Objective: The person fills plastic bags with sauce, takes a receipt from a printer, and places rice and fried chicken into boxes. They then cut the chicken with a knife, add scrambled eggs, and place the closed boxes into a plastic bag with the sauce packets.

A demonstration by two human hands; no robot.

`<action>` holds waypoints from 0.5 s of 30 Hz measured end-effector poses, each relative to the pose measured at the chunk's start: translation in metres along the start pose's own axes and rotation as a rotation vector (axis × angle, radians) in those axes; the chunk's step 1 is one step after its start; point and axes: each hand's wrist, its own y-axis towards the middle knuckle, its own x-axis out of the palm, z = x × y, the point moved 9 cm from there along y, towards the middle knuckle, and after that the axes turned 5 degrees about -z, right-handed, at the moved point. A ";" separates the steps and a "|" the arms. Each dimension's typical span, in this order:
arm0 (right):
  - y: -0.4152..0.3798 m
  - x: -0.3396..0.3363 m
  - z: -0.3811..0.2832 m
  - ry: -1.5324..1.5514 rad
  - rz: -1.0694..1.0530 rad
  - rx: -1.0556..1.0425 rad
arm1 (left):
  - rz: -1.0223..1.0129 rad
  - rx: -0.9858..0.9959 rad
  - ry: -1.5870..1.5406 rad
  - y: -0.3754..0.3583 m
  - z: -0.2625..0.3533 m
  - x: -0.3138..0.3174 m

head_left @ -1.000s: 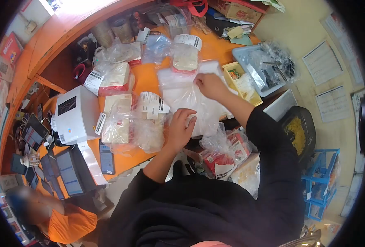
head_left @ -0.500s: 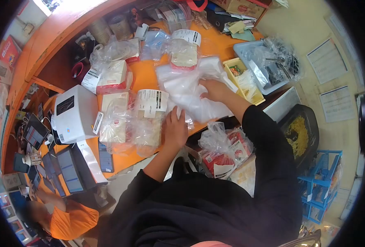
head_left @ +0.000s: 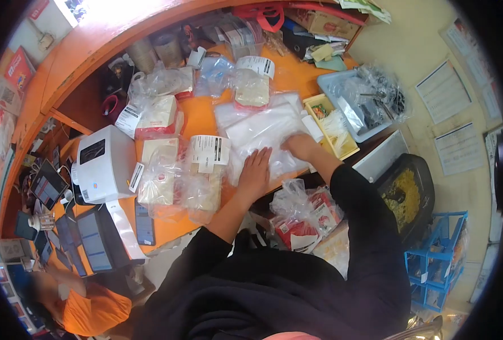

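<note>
A stack of clear plastic bags (head_left: pixel 262 124) lies on the orange table. My left hand (head_left: pixel 255 174) rests flat on its near left part, fingers stretched out. On the near right part of the stack is my right hand (head_left: pixel 301 147), its fingers bent down and partly hidden against the plastic. Left of my left hand stand wrapped packages with a white label (head_left: pixel 210 149). Behind the stack sits another bagged box with a label (head_left: pixel 252 90).
A white printer (head_left: pixel 105 164) stands at the left. Right of the bags are a yellow tray (head_left: pixel 350 148) and a blue-grey tray (head_left: pixel 370 135). Bagged red boxes (head_left: pixel 303 224) sit below the table edge. A person in orange (head_left: pixel 95 309) is at lower left.
My left hand has moved right onto the bags. My right hand has come nearer the table's front edge, and the crumpled plastic lies flatter. The camera view has shifted slightly.
</note>
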 end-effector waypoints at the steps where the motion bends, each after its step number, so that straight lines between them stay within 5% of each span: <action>1: -0.006 -0.006 -0.003 0.076 0.099 -0.030 | -0.028 -0.022 0.005 0.003 -0.010 0.008; 7: -0.048 -0.069 0.008 0.734 0.543 0.182 | -0.025 -0.015 0.297 0.010 -0.025 0.035; 10: -0.067 -0.133 -0.024 1.000 0.483 0.207 | -0.005 -0.032 0.324 0.017 -0.032 0.032; 13: -0.099 -0.207 -0.093 1.207 0.229 0.065 | -0.212 -0.106 0.302 0.029 -0.037 0.024; 15: -0.128 -0.260 -0.122 1.333 0.277 -0.065 | 0.016 -0.112 -0.127 0.029 -0.032 -0.005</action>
